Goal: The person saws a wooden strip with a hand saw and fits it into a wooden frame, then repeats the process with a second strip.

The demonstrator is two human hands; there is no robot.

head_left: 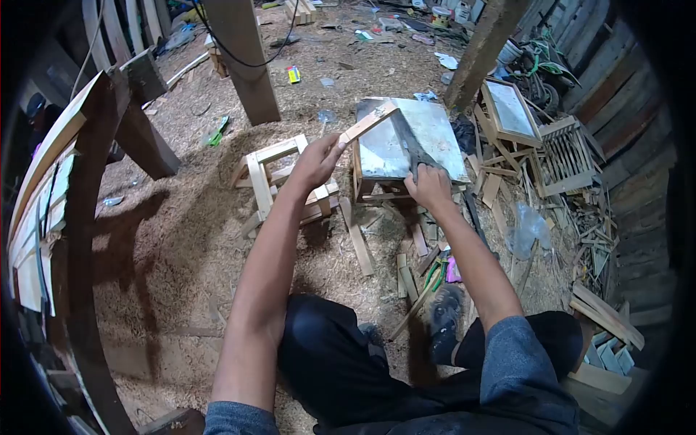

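Observation:
Closed around the near end of a light wooden strip (pixel 371 123) is my left hand (pixel 317 162), over the left part of a low table with a pale, worn top (pixel 435 138). The strip slants up and to the right. My right hand (pixel 429 183), at the table's near edge, grips the handle of a dark tool (pixel 407 141), which looks like a saw. Its far end reaches up beside the strip's far end. Whether tool and strip touch, I cannot tell.
A small wooden frame (pixel 259 181) stands left of the table. Offcuts (pixel 358 243) and sawdust cover the ground. Wooden posts (pixel 243 65) rise beyond. A framed panel (pixel 511 109) and a slatted piece (pixel 569 156) are at right. Behind the left beam, a person (pixel 43 116) is partly visible.

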